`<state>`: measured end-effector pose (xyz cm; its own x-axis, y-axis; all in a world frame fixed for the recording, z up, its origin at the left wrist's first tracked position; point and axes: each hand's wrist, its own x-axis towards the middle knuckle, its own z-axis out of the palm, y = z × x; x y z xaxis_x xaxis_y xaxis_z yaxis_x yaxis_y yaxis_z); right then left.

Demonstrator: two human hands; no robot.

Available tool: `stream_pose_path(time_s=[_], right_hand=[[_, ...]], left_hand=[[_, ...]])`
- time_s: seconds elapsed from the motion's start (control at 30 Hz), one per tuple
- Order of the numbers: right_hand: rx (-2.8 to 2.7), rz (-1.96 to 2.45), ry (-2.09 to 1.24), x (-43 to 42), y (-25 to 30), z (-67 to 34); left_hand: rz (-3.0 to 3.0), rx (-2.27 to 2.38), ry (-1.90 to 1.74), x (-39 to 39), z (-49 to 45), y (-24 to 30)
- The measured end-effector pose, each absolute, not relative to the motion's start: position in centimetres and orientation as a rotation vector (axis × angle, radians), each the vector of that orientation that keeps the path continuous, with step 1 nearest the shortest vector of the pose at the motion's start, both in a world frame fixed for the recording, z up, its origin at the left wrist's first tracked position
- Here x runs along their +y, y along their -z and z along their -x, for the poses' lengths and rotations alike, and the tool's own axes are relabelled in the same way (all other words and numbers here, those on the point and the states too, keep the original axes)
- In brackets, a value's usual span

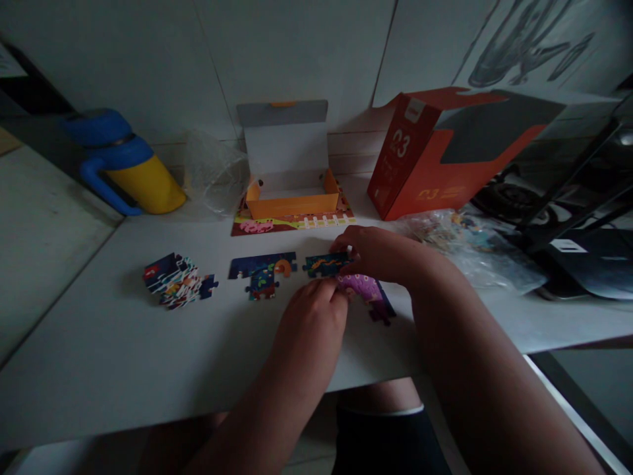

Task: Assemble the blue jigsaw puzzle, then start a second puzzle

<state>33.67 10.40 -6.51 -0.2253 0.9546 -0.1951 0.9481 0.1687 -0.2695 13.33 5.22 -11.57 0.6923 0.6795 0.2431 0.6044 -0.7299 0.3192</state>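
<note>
My right hand (366, 254) bends over a dark blue joined puzzle section (324, 265), its fingertips at that section's right end. Just below, my left hand (319, 303) has its fingers curled down at the edge of a purple puzzle section (363, 287). Whether a piece is pinched in either hand is hidden by the fingers. To the left lies another joined section (262, 272), dark blue with a green plant and an orange round shape. Farther left sits a loose heap of puzzle pieces (180, 284).
Behind the pieces stands an open orange box (294, 204) on a printed board (254, 227). A blue and yellow jug (143, 175) and clear plastic wrap (215, 175) are at back left. At right are a large red box (420, 165), a plastic bag (475, 257) and a black device (588, 260).
</note>
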Motion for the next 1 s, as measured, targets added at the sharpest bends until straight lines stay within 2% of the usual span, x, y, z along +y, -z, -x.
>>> stream_pose_path(time_s=[0.33,0.53,0.6,1.0], right_hand=[[-2.400,1.903,-0.528,10.5,6.6,-33.9],[-2.010,2.319,-0.060,10.3,6.2,-36.4],[-1.988,2.390,0.006,10.1,6.6,-37.3],[-2.069,2.561,-0.142,10.9,7.7,-37.1]], left_hand=[[-2.802,1.026,-0.586,4.7,-13.9,12.5],[-2.822,1.017,-0.534,5.0,-14.1,12.8],[-2.800,1.031,-0.497,5.2,-14.2,12.5],[-2.743,1.119,-0.423,5.4,-14.8,11.6]])
